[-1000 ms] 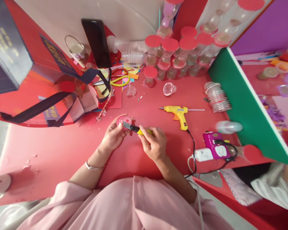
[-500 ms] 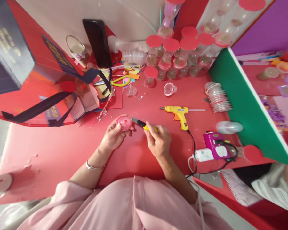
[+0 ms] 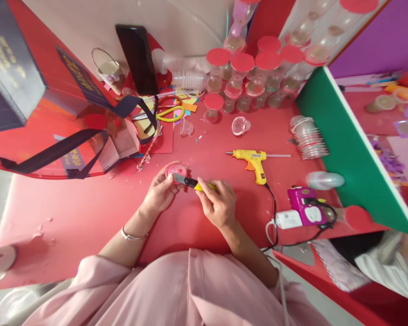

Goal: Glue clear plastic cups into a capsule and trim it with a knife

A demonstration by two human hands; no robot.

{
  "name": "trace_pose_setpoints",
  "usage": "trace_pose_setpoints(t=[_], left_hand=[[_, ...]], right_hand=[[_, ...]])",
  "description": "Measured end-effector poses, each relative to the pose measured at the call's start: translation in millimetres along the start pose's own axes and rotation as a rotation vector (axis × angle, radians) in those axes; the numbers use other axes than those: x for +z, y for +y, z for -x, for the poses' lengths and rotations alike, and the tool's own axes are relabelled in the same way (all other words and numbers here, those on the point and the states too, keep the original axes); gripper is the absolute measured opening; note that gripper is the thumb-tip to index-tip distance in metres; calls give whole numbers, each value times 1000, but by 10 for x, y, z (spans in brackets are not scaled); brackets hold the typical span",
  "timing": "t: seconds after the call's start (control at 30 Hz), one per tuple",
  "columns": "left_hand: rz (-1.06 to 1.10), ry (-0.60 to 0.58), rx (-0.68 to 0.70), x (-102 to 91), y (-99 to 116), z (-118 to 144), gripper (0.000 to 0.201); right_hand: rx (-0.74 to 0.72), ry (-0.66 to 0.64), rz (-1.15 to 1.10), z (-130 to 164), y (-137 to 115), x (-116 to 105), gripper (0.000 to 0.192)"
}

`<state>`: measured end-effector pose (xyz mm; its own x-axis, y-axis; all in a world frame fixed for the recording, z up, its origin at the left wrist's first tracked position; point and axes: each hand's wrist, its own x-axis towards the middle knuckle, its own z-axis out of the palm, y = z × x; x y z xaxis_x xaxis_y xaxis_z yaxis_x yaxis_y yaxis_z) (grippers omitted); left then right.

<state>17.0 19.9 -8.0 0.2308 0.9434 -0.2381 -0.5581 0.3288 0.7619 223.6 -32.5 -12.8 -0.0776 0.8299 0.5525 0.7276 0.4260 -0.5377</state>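
My left hand (image 3: 160, 192) grips a clear round plastic lid (image 3: 172, 169) by its edge, above the red tabletop (image 3: 122, 199). In my right hand (image 3: 219, 201) is a yellow and black utility knife (image 3: 191, 182), its blade pointing left. The blade lies over the lid's lower right part; whether it cuts in cannot be told. To the right of my right hand lies a yellow glue gun (image 3: 253, 158) with a clear stick in its back. Beyond the lid are a small clear cup (image 3: 187, 128) and another cup (image 3: 240, 126) on its side.
Cup hourglasses with red tops (image 3: 243, 63) stand at the back. A green divider (image 3: 353, 149) borders the right side, near stacked lids (image 3: 309, 138) and a purple power socket (image 3: 306, 206) with cables. A red gift bag (image 3: 78, 108), scissors (image 3: 172, 113) and a phone (image 3: 138, 59) are at left.
My right hand has moved left with the utility knife, bringing the blade from beside the lid to over it. My left hand has stayed nearly in place.
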Motion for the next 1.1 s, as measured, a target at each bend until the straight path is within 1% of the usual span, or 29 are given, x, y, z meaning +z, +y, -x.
trace_pose_setpoints(t=[0.17, 0.33, 0.5, 0.63, 0.8, 0.93, 1.1], left_hand=[[5, -13, 2, -7, -3, 2, 52], [4, -6, -3, -2, 0, 7, 54], [-11, -12, 3, 31, 20, 8, 52], [-17, -11, 6, 11, 16, 9, 53], [-19, -11, 0, -37, -3, 7, 53], [-12, -8, -9, -35, -4, 12, 53], [7, -10, -14, -28, 0, 15, 51]], right_hand=[[7, 5, -4, -3, 14, -12, 36], [-2, 10, -12, -4, 10, -10, 36], [13, -14, 0, 17, 28, 2, 37], [33, -40, 18, 34, 38, 0, 38], [36, -27, 42, 44, 39, -3, 36], [47, -38, 40, 58, 47, 16, 37], [34, -3, 21, 50, 51, 27, 36]])
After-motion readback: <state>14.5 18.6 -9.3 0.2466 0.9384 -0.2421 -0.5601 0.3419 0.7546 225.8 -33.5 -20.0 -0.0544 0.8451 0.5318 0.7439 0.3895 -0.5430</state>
